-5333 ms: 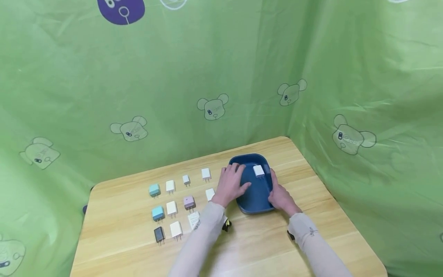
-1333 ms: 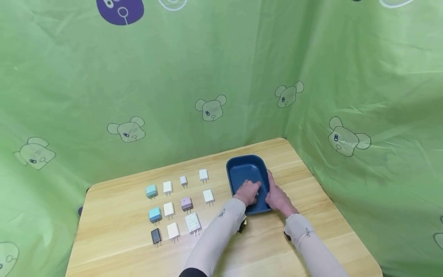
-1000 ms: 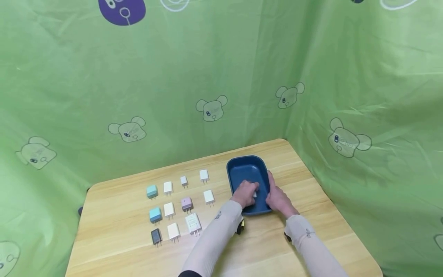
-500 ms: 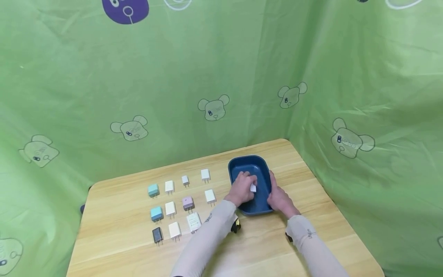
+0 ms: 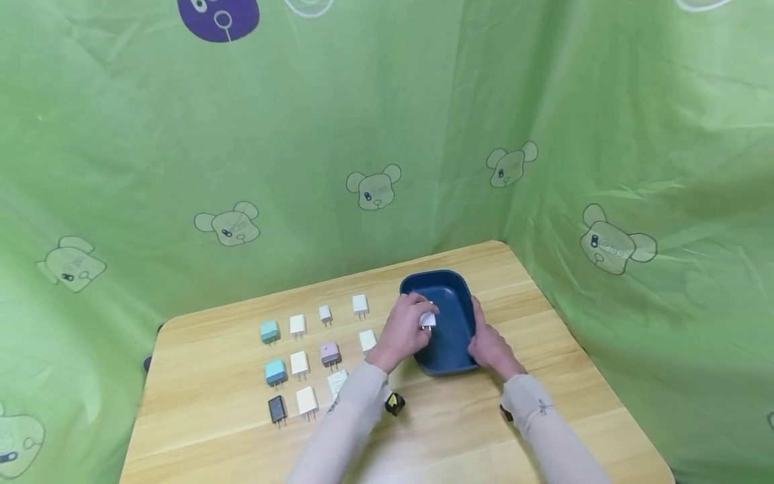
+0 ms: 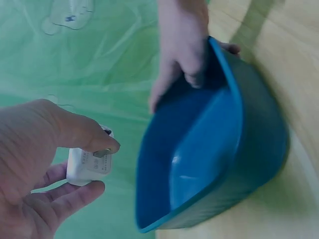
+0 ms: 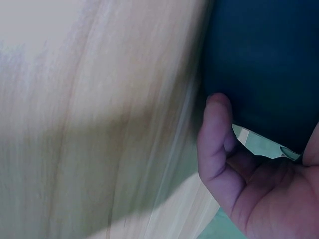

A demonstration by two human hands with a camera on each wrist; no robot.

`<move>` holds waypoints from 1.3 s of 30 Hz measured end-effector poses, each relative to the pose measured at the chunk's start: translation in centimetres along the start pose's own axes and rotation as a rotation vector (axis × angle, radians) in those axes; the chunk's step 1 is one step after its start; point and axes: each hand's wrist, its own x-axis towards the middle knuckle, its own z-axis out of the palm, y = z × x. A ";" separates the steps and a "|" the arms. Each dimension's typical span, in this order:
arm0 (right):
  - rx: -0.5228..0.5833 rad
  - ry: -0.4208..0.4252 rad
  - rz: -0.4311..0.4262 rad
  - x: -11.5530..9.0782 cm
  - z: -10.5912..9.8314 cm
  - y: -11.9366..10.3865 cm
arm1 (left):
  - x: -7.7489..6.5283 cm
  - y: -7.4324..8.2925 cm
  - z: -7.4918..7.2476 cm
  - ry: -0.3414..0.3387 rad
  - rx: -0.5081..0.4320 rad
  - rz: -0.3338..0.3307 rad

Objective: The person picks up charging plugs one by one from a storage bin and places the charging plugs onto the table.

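A white wall charger (image 5: 428, 319) is pinched in my left hand (image 5: 403, 331), above the left part of a dark blue plastic bin (image 5: 450, 353). In the left wrist view, thumb and fingers hold the charger (image 6: 89, 167) from both sides, with printed text on one face. My right hand (image 5: 492, 347) grips the right wall of the bin, some fingers inside the rim and others outside, as the left wrist view shows. The right wrist view has that hand's (image 7: 249, 184) fingertip against the bin's outer wall. The bin stands on the wooden table.
Left of the bin, several wall chargers lie in rows on the table (image 5: 211, 376): a teal one (image 5: 270, 331), a blue one (image 5: 275, 372), a black one (image 5: 277, 408), a purple one (image 5: 330, 353) and several white ones. Green curtains (image 5: 290, 134) hang behind and to the right.
Earlier the white charger lay in the bin under my open left hand. The hand has since picked it up, lifted it and moved left. My right hand stays on the bin.
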 end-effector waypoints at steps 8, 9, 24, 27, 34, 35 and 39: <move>-0.009 0.002 -0.009 -0.1 0.5 0.0 | -3.6 -1.1 -2.6 0.079 -0.077 -0.019; -0.008 0.005 -0.010 -0.1 0.5 -0.1 | -4.1 -1.3 -2.8 0.082 -0.076 -0.028; -0.004 0.033 -0.025 -0.3 0.0 -0.1 | -10.5 -3.3 -1.6 0.065 -0.076 -0.142; -0.004 0.017 -0.021 -0.3 0.1 0.0 | -11.4 -3.4 -0.6 0.039 -0.079 -0.136; -0.001 0.020 -0.032 -0.3 0.0 -0.1 | -12.8 -3.8 0.9 -0.027 -0.086 -0.157; -0.008 0.022 -0.034 -0.3 0.0 -0.1 | -12.9 -3.9 1.0 -0.036 -0.086 -0.164; -0.016 0.035 -0.047 -0.2 -0.1 0.0 | -13.2 -4.0 1.4 -0.070 -0.084 -0.201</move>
